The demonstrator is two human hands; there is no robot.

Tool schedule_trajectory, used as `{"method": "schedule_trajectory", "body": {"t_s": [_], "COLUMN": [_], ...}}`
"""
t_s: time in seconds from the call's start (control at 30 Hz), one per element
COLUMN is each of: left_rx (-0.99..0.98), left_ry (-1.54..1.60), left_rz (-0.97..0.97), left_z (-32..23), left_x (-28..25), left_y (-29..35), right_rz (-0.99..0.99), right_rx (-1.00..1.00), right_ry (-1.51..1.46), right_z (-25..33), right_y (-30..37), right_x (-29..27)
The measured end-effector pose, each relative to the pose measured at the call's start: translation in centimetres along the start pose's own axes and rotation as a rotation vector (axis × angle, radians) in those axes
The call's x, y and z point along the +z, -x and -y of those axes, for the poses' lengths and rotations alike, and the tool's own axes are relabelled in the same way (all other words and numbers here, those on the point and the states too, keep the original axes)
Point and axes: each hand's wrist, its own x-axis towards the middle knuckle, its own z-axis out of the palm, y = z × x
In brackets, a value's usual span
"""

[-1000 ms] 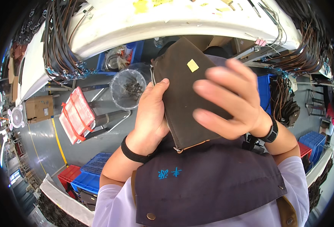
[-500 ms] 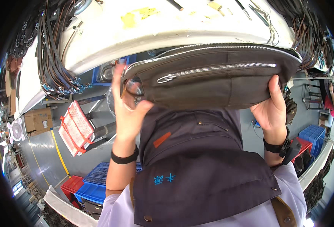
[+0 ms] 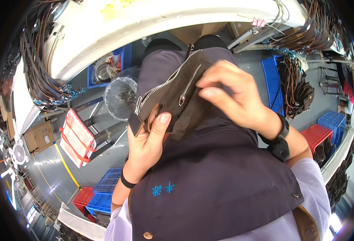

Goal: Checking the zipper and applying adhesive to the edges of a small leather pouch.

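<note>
A dark brown zippered bag hangs tilted over my lap, its left end low and its other end pointing up and away from me. A silver-toothed zipper runs along its upper edge, and a shorter zipper with a metal pull crosses its front face. My left hand grips the low end, thumb pressed on the front and the other fingers behind the bag. At the front panel's right side is my right hand, fingers curled and thumb close to the forefinger against the bag, slightly blurred.
Beyond my lap is a white worktable. Bundles of dark straps with metal clips hang at its left. A plastic-lined bin stands left of my knees; blue crates and a red-strapped bundle are also at left. A blue bin lies right.
The bag has come down from in front of the table to over my lap and turned from level to steeply tilted. My right hand has shifted from its right end to its front.
</note>
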Motion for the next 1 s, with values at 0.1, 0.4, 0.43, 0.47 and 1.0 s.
{"method": "schedule_trajectory", "body": {"t_s": [0.1,0.4,0.43,0.47,1.0], "left_rx": [0.083,-0.278,-0.294,-0.226,0.168], "left_ry": [-0.154,0.515,0.51,0.314,-0.266], "left_rz": [0.001,-0.177,-0.189,-0.143,0.001], "left_z": [0.2,1.0,0.7,0.7,0.0], "left_x": [0.3,0.8,1.1,1.1,1.5], "left_y": [0.1,-0.4,-0.6,-0.5,-1.0], "right_rz": [0.101,0.029,-0.016,-0.062,0.158], "right_rx": [-0.157,0.136,0.16,0.183,0.088], "right_ry": [0.13,-0.167,-0.203,-0.239,-0.144], "right_z": [0.3,0.5,0.6,0.6,0.9], "right_y": [-1.7,3.2,3.0,2.9,1.2], "right_x": [1.0,4.5,4.5,4.5,3.0]}}
